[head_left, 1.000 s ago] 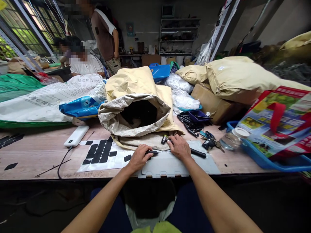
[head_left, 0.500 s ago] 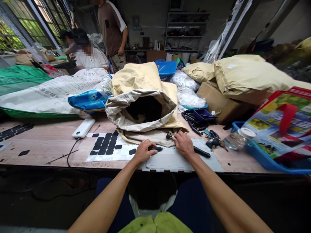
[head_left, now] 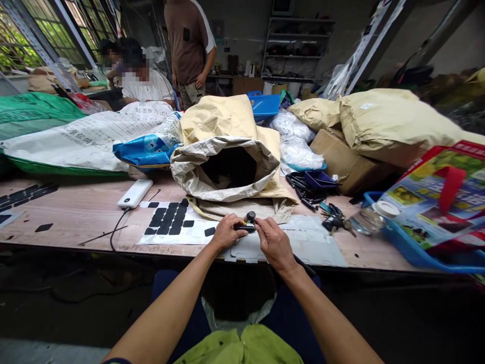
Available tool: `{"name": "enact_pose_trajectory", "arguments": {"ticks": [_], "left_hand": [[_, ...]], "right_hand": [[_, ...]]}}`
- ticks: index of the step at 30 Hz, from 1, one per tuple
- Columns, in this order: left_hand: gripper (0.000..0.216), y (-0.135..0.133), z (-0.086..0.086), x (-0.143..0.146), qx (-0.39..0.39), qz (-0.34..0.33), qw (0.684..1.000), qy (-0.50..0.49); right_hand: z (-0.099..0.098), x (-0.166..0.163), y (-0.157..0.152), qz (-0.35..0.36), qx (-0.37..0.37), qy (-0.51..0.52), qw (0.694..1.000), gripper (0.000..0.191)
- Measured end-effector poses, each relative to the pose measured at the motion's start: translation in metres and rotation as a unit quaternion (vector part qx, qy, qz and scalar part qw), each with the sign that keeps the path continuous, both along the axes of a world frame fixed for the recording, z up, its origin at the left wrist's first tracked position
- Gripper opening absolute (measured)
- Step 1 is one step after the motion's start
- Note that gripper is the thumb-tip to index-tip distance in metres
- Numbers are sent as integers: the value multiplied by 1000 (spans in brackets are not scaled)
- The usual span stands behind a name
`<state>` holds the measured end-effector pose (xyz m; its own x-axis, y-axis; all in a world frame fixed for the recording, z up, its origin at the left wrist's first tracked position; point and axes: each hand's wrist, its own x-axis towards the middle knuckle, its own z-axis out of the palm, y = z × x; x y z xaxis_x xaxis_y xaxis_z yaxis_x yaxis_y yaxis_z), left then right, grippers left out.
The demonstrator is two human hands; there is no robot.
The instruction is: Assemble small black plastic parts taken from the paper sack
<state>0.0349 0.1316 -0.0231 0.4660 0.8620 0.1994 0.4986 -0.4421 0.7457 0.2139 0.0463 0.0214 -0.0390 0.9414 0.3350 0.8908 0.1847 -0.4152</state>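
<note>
Black piece [head_left: 247, 229], pinched between fingers of left hand [head_left: 226, 232], placed between two hands, small hammer [head_left: 250, 217] gripped by curled right hand [head_left: 276, 244], its head near left hand, grey board [head_left: 322, 243] beneath.

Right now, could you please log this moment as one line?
left hand: holding black piece | right hand: holding hammer, head near piece | sack: open, beyond hands

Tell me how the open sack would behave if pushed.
The open sack would probably crumple, its rolled-back mouth being creased. It seems unlikely to roll, lying broad on the table. Its weight is hard to judge: the inside is dark.
</note>
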Motion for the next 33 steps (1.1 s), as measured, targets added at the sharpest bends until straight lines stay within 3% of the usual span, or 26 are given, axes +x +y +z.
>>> {"name": "enact_pose_trajectory", "arguments": {"ticks": [5,10,15,19,22,25,33], "left_hand": [[12,0,-2,1,-10,10,1000,-6],[15,0,-2,2,-9,14,1000,-19],[16,1,-3,2,-8,13,1000,-12],[17,1,-2,1,-1,6,1000,-7],[17,1,0,-1,4,1,1000,4],[26,0,2,-2,11,-8,1000,6],[34,0,1,-1,24,-11,999,39]], "right_hand": [[2,-3,1,-23,-42,-75,996,37],[3,5,-2,-55,11,-52,997,41],[-4,12,-5,-39,-25,-66,997,37],[-2,29,15,-91,-3,-61,994,35],[-3,50,40,-116,-35,-85,989,31],[-14,68,60,-98,-56,-119,986,28],[-51,75,69,-116,24,-102,988,25]]}}
